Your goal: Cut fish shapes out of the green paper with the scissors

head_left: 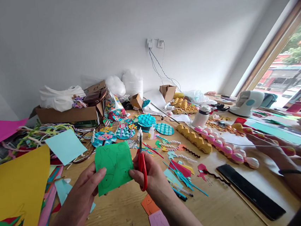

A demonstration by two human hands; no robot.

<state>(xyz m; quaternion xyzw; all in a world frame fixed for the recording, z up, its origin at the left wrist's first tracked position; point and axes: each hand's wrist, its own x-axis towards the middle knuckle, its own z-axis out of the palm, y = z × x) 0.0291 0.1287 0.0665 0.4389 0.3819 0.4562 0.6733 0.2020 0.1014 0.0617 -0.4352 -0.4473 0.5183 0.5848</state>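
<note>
My left hand (80,196) grips the left edge of a green sheet of paper (114,166), its thumb on the front. Faint drawn outlines show on the sheet. At the sheet's right edge, my right hand (152,171) pinches the paper and also carries red-handled scissors (142,167). The scissor blades point up and look closed, apart from the paper. Below the right hand lie an orange paper piece (149,203) and a pink paper piece (160,225) with a drawn outline. Pens (180,191) and thin blue strips (184,177) rest to the right.
Yellow paper (19,189) and light blue paper (65,146) are stacked at left. White glue bottles (151,132) stand behind the green sheet. At right are a black phone-like slab (251,190), pink-and-white egg-carton strips (227,148) and another person's hand (265,148). A cardboard box (65,114) sits by the wall.
</note>
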